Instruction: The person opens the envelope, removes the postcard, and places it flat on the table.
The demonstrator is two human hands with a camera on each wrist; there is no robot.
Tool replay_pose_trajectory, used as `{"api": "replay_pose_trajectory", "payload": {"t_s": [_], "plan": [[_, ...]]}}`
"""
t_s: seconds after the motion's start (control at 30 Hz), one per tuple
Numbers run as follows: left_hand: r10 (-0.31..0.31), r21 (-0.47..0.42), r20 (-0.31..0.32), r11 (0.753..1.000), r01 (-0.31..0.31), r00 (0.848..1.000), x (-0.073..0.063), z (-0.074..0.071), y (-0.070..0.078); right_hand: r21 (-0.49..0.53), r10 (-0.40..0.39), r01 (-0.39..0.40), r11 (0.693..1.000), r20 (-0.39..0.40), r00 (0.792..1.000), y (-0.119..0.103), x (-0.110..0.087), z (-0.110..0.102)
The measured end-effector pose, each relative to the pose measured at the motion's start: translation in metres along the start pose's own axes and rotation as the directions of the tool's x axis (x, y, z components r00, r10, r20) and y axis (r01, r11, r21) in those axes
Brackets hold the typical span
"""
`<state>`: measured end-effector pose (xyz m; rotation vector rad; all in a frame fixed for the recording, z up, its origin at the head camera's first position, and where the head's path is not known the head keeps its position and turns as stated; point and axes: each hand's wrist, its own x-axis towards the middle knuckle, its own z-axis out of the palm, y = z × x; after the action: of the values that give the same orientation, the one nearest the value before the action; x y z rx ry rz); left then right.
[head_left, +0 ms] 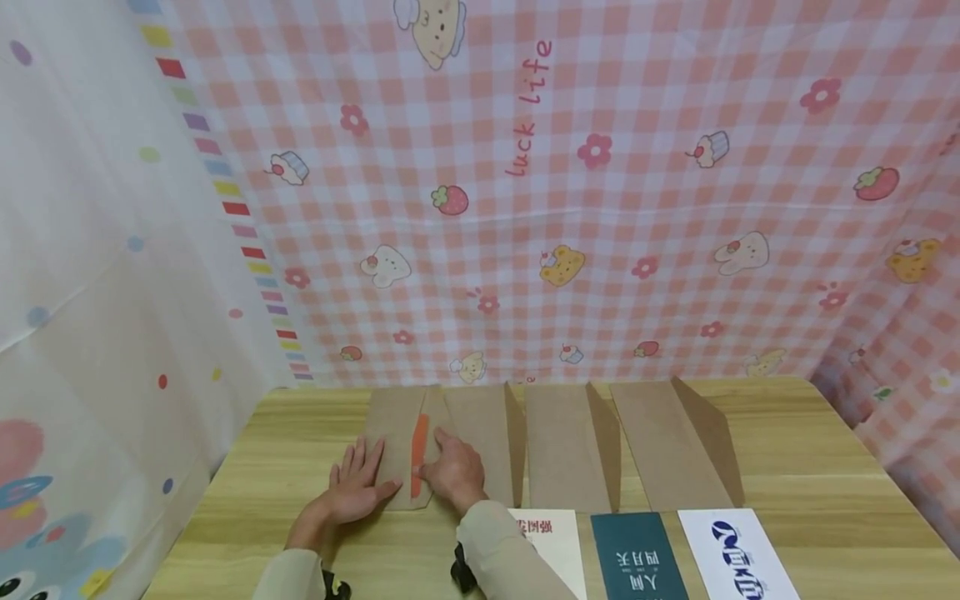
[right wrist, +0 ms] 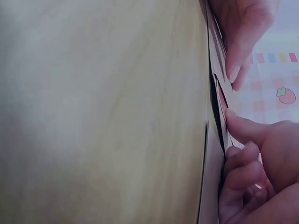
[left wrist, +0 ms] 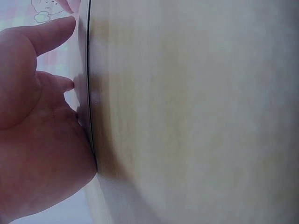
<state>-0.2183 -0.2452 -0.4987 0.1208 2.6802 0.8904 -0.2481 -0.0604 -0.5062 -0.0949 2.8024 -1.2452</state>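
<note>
A kraft paper envelope (head_left: pixel 395 429) lies at the left of a row, its flap (head_left: pixel 437 408) on the right side. An orange card (head_left: pixel 421 442) shows as a strip along the envelope's opening; the rest of it is hidden inside. With fingers spread, my left hand (head_left: pixel 354 490) rests on the envelope's lower left, its thumb pointing towards the card. My right hand (head_left: pixel 456 471) holds the card's exposed edge, thumb on the orange strip. In the right wrist view its thumb (right wrist: pixel 247 127) meets the reddish card edge while the other fingers (right wrist: pixel 243 175) curl below.
Several more kraft envelopes, such as the middle one (head_left: pixel 567 446) and the rightmost one (head_left: pixel 667 450), stretch rightward with flaps raised. Nearer me lie a cream card (head_left: pixel 558 542), a dark green card (head_left: pixel 637 554) and a white card (head_left: pixel 738 554) on the wooden table (head_left: pixel 817 483). Patterned cloth (head_left: pixel 525 208) hangs behind.
</note>
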Motion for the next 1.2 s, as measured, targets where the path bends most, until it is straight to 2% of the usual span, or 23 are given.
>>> {"api": "replay_pose_trajectory", "payload": {"t_s": [0.2,0.3,0.5,0.63,0.73,0.97,1.2], "plan": [[-0.014,0.023,0.006,1.000,0.013,1.000,0.0011,0.0010,-0.0023,0.065,-0.020,0.017,0.998,0.044,0.999,0.0030,0.0008,-0.0037],[-0.009,0.004,0.007,1.000,0.009,1.000,0.0013,0.0010,-0.0021,0.101,-0.026,0.021,0.995,0.051,0.998,0.0050,0.0006,-0.0048],[-0.007,-0.003,0.020,1.000,0.007,1.000,0.0030,0.0013,-0.0031,0.237,0.017,-0.040,0.971,0.099,0.995,0.0085,-0.0014,-0.0047],[-0.005,0.008,0.022,1.000,0.005,1.000,0.0033,0.0016,-0.0031,0.277,0.051,-0.083,0.957,0.123,0.991,0.0095,-0.0013,-0.0040],[0.000,0.012,0.019,1.000,0.000,1.000,0.0031,0.0014,-0.0024,0.255,0.049,-0.077,0.964,0.114,0.992,0.0093,-0.0003,-0.0035],[-0.014,0.031,0.026,0.999,0.013,1.000,0.0014,-0.0007,0.0004,0.120,0.006,-0.015,0.993,0.073,0.997,0.0065,-0.0005,-0.0031],[-0.012,0.041,0.026,0.999,0.010,1.000,0.0024,0.0002,0.0018,0.094,-0.001,-0.005,0.996,0.067,0.998,0.0056,-0.0016,-0.0041]]}}
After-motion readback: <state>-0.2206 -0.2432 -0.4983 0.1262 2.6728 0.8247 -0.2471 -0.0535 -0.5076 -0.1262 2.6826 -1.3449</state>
